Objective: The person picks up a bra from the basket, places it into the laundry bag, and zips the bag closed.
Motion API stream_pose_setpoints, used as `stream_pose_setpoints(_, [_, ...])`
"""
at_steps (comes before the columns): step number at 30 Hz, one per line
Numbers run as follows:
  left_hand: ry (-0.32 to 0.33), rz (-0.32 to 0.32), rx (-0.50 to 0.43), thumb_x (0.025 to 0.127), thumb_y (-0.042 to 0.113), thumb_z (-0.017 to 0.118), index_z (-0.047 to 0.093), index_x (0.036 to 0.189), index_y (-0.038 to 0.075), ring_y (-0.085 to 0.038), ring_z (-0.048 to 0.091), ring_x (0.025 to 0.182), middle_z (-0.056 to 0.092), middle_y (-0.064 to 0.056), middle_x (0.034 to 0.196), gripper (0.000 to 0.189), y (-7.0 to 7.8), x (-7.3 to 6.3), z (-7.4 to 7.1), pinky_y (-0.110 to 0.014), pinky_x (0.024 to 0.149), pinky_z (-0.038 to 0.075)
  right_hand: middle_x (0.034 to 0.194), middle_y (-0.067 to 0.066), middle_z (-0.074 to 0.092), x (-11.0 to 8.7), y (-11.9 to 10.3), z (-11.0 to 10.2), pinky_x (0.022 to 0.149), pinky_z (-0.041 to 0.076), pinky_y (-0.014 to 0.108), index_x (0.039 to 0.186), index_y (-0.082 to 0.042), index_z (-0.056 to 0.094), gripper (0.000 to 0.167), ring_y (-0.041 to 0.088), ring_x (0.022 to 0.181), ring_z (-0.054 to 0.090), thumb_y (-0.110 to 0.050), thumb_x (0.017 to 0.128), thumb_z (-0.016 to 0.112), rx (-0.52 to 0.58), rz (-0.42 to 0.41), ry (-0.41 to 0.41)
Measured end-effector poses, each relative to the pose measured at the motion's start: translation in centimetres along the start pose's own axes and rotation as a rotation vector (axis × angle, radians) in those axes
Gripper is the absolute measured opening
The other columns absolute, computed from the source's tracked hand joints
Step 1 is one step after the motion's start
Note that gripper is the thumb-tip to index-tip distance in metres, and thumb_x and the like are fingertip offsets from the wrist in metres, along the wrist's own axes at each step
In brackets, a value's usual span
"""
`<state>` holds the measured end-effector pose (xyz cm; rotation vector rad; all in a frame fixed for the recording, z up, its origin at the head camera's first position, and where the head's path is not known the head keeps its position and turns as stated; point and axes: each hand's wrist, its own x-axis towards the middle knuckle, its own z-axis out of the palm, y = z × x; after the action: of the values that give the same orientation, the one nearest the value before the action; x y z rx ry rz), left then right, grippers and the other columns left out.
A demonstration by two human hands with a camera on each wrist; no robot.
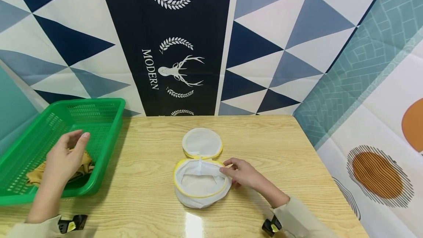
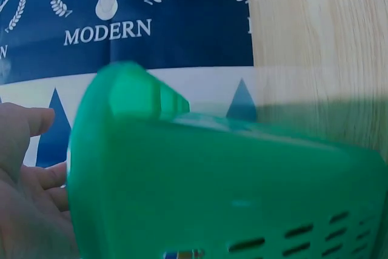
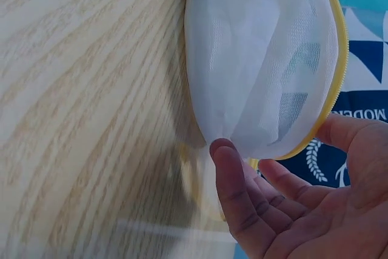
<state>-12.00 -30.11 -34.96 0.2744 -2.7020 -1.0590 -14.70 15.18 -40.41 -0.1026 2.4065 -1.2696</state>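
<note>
A white mesh laundry bag [image 1: 198,202] with a yellow zipper rim stands on the table, its round lid [image 1: 201,142] folded back behind it. My right hand [image 1: 243,173] pinches the bag's rim at its right side, thumb at the zipper edge and fingers along the mesh wall in the right wrist view. Over the green basket [image 1: 110,146] on the left, my left hand [image 1: 64,157] hovers with loosely bent fingers and nothing in them. Brownish-yellow cloth [image 1: 86,164] lies in the basket, partly hidden behind that hand.
The wooden table [image 1: 148,186] runs back to a patterned cloth wall [image 1: 257,47]. A second printed cloth [image 1: 363,135] borders the right side. The basket's high wall [image 2: 212,186] fills much of the left wrist view.
</note>
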Motion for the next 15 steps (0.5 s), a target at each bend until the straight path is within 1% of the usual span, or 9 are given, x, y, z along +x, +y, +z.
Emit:
stream_pose_setpoints(4, [0.005, -0.019, 0.005, 0.099, 0.045, 0.031, 0.025, 0.145, -0.001, -0.054, 0.035, 0.117, 0.037, -0.035, 0.134, 0.065, -0.7, 0.0, -0.4, -0.062, 0.085, 0.033, 0.088, 0.008, 0.061, 0.1, 0.1, 0.1, 0.054, 0.052, 0.034, 0.122, -0.002, 0.055, 0.045, 0.018, 0.060, 0.057, -0.033, 0.089, 0.062, 0.005, -0.001, 0.015])
stream_pose_setpoints(7, [-0.006, -0.050, 0.016, 0.099, 0.046, 0.030, 0.024, 0.145, -0.002, -0.055, 0.033, 0.118, 0.035, -0.035, 0.135, 0.067, -1.3, 0.0, -1.0, -0.062, 0.083, 0.034, 0.088, 0.008, 0.061, 0.1, 0.1, 0.1, 0.055, 0.053, 0.033, 0.122, -0.002, 0.056, 0.045, 0.018, 0.060, 0.058, -0.032, 0.089, 0.062, 0.006, -0.008, 0.017])
stream_pose_setpoints(9, [-0.016, -0.074, 0.028, 0.099, 0.047, 0.029, 0.022, 0.146, -0.001, -0.056, 0.033, 0.118, 0.034, -0.036, 0.136, 0.068, -2.0, 0.2, -1.4, -0.062, 0.082, 0.034, 0.088, 0.009, 0.061, 0.1, 0.1, 0.1, 0.055, 0.053, 0.034, 0.121, -0.001, 0.056, 0.044, 0.018, 0.060, 0.058, -0.031, 0.089, 0.062, 0.007, -0.013, 0.018])
stream_pose_setpoints(11, [-0.025, -0.097, 0.039, 0.098, 0.050, 0.029, 0.020, 0.147, 0.000, -0.056, 0.032, 0.119, 0.033, -0.036, 0.137, 0.070, -3.6, 0.8, -1.6, -0.062, 0.080, 0.034, 0.088, 0.009, 0.062, 0.1, 0.1, 0.2, 0.055, 0.052, 0.034, 0.121, -0.001, 0.056, 0.043, 0.018, 0.060, 0.058, -0.030, 0.090, 0.062, 0.009, -0.014, 0.020])
stream_pose_setpoints(13, [0.002, -0.135, 0.072, 0.097, 0.054, 0.028, 0.020, 0.148, 0.003, -0.055, 0.033, 0.120, 0.033, -0.034, 0.138, 0.073, -6.0, 1.8, -1.4, -0.059, 0.076, 0.036, 0.087, 0.009, 0.061, 0.1, 0.2, 0.2, 0.055, 0.052, 0.034, 0.120, -0.001, 0.056, 0.042, 0.017, 0.060, 0.058, -0.030, 0.089, 0.062, 0.011, -0.011, 0.022])
stream_pose_setpoints(15, [0.025, -0.166, 0.098, 0.095, 0.058, 0.028, 0.019, 0.148, 0.005, -0.054, 0.034, 0.120, 0.033, -0.033, 0.140, 0.076, -8.7, 2.9, -1.0, -0.058, 0.074, 0.037, 0.086, 0.008, 0.061, 0.2, 0.2, 0.3, 0.055, 0.052, 0.034, 0.120, -0.001, 0.057, 0.042, 0.017, 0.059, 0.057, -0.029, 0.089, 0.063, 0.015, -0.006, 0.025])
